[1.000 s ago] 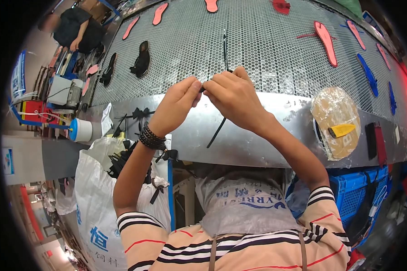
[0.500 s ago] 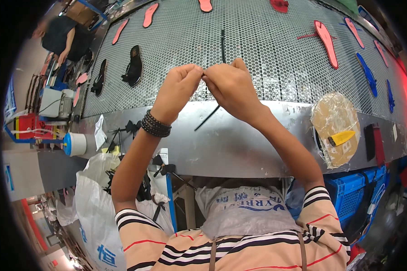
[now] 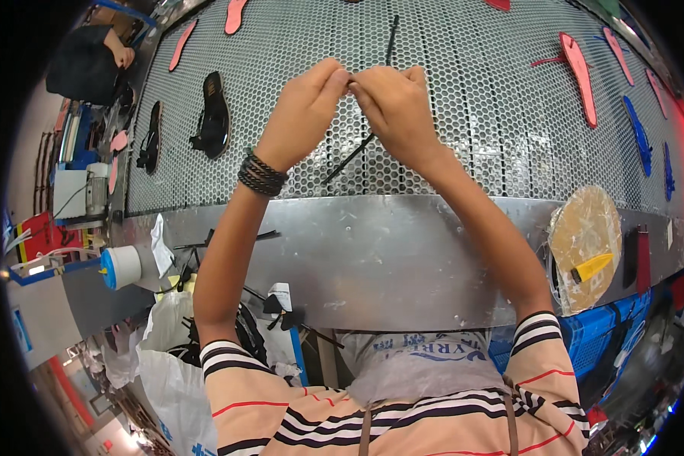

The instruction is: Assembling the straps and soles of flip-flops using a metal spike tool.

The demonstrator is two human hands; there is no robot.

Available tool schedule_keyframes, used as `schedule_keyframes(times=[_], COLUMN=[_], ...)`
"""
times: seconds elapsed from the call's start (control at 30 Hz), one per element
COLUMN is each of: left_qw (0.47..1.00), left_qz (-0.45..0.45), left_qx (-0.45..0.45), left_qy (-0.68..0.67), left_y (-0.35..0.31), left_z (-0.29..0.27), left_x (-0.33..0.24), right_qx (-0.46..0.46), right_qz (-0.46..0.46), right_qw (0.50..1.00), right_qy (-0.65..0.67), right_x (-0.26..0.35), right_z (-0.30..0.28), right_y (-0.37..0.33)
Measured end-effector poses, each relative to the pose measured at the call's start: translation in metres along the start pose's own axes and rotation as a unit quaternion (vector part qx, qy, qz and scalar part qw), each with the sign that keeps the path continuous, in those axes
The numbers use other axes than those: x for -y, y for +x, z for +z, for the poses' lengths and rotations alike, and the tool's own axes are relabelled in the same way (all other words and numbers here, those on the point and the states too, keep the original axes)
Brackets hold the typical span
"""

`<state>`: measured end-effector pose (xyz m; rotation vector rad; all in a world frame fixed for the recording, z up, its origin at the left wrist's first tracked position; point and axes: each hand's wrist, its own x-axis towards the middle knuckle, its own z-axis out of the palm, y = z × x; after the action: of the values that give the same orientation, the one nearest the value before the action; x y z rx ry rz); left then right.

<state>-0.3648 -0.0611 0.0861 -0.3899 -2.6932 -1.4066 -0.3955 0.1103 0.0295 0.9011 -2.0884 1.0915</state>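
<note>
My left hand (image 3: 302, 118) and my right hand (image 3: 399, 114) meet fingertip to fingertip above the metal mesh surface (image 3: 479, 129). Both are closed in a pinch. A thin black strap (image 3: 348, 159) runs past my right hand, one end pointing away from me and the other slanting down to the left. What exactly sits between the fingertips is hidden, but the strap appears to be gripped there. To the left of my hands lie two black sandals (image 3: 214, 114), apart from them.
Pink soles (image 3: 577, 76) and blue straps (image 3: 638, 137) lie on the mesh at the right. A wrapped tan disc (image 3: 581, 235) with a yellow tool (image 3: 594, 266) rests on the steel edge. At left are a white tub (image 3: 123, 266), black straps and another person (image 3: 87, 64).
Both hands have moved farther from me over the mesh, still pinched together, and the strap has moved with them. The whole view has shifted somewhat.
</note>
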Motion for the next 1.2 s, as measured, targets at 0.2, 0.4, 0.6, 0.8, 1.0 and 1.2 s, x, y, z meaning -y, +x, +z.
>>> schedule_keyframes(times=[0.2, 0.4, 0.6, 0.8, 1.0, 1.2], left_qw=[0.935, 0.967, 0.994, 0.986, 0.979, 0.996], left_qz=[-0.168, -0.134, -0.093, 0.131, 0.109, 0.068], left_qx=[0.029, 0.001, 0.046, 0.091, 0.169, 0.001], left_qy=[-0.31, -0.218, -0.04, 0.045, -0.029, -0.062], left_y=[-0.007, -0.01, -0.003, 0.014, 0.066, 0.254], left_z=[0.006, 0.014, 0.0, -0.003, 0.017, 0.052], left_x=[0.009, 0.001, 0.0, 0.031, 0.012, 0.119], right_qx=[0.001, 0.003, -0.007, 0.077, 0.052, 0.105], right_qz=[0.012, -0.005, -0.033, 0.077, 0.249, 0.214], right_qw=[0.999, 0.999, 0.999, 0.982, 0.926, 0.964], right_qy=[0.041, 0.038, 0.005, 0.154, 0.28, 0.122], right_x=[-0.008, -0.012, -0.008, -0.011, -0.031, 0.011], right_z=[0.012, 0.005, 0.007, 0.003, -0.033, -0.119], right_y=[-0.008, -0.015, -0.011, -0.012, -0.004, -0.018])
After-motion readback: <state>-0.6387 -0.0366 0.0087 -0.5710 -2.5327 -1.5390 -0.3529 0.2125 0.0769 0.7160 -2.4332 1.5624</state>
